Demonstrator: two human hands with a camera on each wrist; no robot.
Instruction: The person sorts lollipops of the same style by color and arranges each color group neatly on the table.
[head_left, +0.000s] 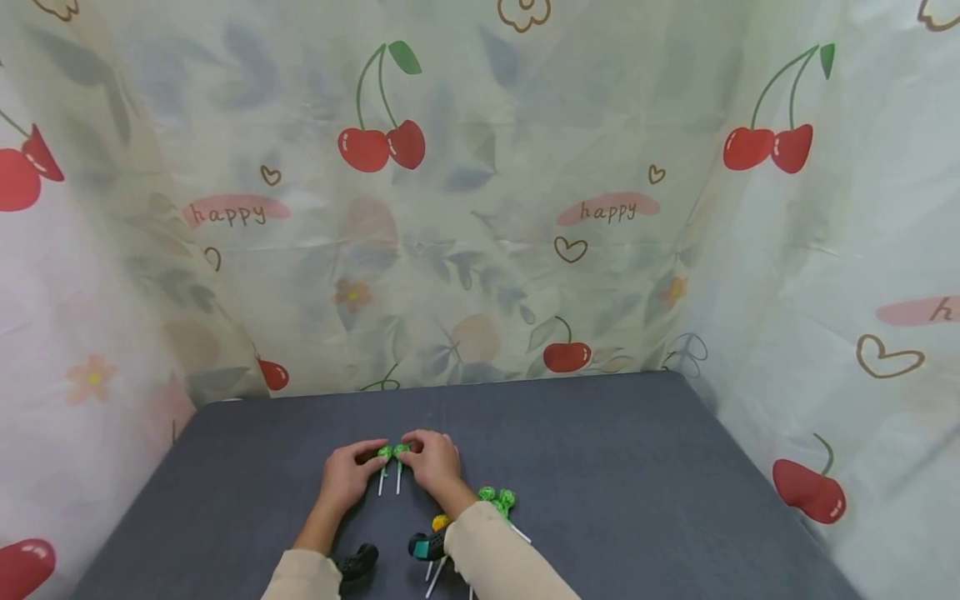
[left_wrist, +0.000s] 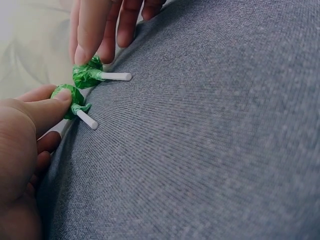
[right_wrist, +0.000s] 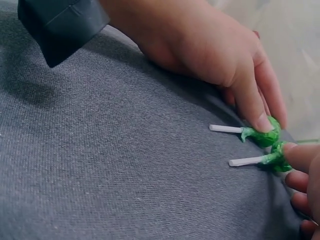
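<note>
Two lollipops in green wrappers lie side by side on the dark grey cloth, white sticks pointing back toward the person. My left hand [head_left: 347, 477] pinches the head of the left lollipop [left_wrist: 67, 100] between thumb and fingers. On the other side, my right hand [head_left: 437, 462] pinches the head of the right lollipop [left_wrist: 87, 75] the same way. In the right wrist view the two wrapped heads sit very close together, the left hand's thumb [right_wrist: 261, 121] on one of them. The right hand's fingers partly cover the other.
More green lollipops [head_left: 506, 500] lie to the right of the right forearm, partly hidden by the sleeve [head_left: 502, 550]. A yellow-wrapped lollipop [head_left: 440, 522] and several white sticks show beside that forearm. Dark wrist devices [head_left: 358, 562] are on both wrists. Patterned curtains [head_left: 465, 208] surround the grey table [head_left: 600, 467].
</note>
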